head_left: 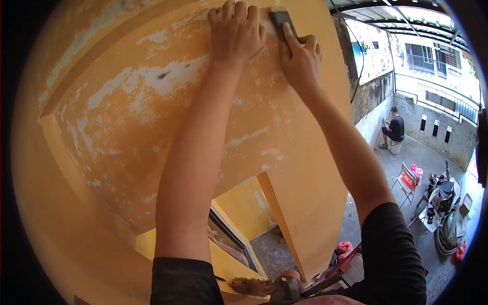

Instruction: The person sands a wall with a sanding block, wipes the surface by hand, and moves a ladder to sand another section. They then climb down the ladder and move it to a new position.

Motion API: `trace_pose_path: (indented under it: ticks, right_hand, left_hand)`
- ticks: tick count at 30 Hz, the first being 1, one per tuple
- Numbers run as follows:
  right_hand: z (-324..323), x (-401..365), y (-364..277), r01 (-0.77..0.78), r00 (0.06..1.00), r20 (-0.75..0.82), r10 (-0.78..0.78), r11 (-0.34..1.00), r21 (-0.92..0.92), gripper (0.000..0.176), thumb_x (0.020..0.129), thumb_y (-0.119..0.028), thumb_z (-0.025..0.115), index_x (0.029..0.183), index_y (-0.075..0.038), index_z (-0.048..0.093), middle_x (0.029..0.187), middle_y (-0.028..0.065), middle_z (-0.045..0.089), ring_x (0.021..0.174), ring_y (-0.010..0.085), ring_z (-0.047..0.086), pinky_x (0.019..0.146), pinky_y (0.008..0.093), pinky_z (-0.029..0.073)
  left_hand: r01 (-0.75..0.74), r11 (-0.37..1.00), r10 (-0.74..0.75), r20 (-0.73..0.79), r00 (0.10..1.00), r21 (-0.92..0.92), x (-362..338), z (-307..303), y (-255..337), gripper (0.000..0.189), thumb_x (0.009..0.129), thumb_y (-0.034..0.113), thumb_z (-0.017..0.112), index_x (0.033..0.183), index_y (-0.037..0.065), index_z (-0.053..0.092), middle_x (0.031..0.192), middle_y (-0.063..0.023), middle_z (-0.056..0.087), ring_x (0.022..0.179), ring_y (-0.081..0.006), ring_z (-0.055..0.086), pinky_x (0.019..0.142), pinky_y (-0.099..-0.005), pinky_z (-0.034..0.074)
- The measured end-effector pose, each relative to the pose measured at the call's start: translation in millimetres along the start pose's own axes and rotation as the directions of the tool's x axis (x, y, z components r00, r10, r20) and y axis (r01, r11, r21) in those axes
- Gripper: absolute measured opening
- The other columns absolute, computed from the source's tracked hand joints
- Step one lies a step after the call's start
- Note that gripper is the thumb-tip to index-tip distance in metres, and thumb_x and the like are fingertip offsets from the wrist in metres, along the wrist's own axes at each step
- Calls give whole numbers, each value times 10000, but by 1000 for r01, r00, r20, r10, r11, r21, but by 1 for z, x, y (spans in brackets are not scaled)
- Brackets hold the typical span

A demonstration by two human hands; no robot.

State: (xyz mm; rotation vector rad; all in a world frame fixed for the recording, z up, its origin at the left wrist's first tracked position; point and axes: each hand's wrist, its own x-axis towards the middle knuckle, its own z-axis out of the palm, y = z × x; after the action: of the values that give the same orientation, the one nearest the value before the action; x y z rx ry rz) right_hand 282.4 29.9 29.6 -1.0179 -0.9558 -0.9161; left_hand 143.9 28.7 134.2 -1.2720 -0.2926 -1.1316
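Note:
Both my arms reach up a yellow-orange wall [295, 203] with worn paint and pale bare patches. High on it, my left hand [236, 33] rests against the surface with bent, slightly spread fingers; I see nothing in it. Just to its right, my right hand [303, 58] grips a dark flat scraper [282, 24] with a pale end, the index finger laid along it. The scraper is against the wall near the top edge of the view. A white bare patch [165, 76] with dark spots lies left of my left forearm.
Below is an opening [274, 249] in the wall, with a brown bristly thing [251, 286] near its lower edge. At right, a person [394, 127] sits by a grey wall. A folding chair [405, 182] holds red containers; a cluttered chair and coiled hose [446, 239] are nearby.

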Motion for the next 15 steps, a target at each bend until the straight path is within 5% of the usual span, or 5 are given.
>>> trace_pose_path:
  ticks: [5,8,12,15]
  right_hand:
    - [5,40,-7,-9,1000,-9,9,1000,-10,426,884,-292,565,1306,-238,595,1055,185,526,995,392,512,897,468,414]
    - [0,11,-13,-71,997,-18,72,996,51,425,888,-279,559,1309,-234,592,1050,176,528,996,385,513,899,463,414]
    - [6,31,-14,-26,1000,-15,27,998,51,431,887,-275,568,1316,-242,589,1059,161,526,1005,370,504,900,448,412]
    - [5,32,-14,-58,998,-34,59,998,39,435,887,-278,574,1321,-249,587,1067,155,522,1007,362,498,898,442,409]
  left_hand:
    - [-10,999,13,-71,997,50,-1,8,4,165,800,238,576,884,99,601,884,-53,659,960,-258,590,811,-499,395]
    - [14,998,-15,17,1000,61,-3,3,4,166,814,247,571,877,95,599,884,-40,665,983,-267,593,819,-513,394]
    - [-30,999,29,-131,991,-9,0,12,3,174,833,255,561,884,92,594,891,-56,664,1003,-276,592,861,-555,390]
    - [46,999,-46,-65,997,-9,-1,9,7,176,843,253,553,902,91,589,893,-74,661,1011,-287,588,917,-610,368]
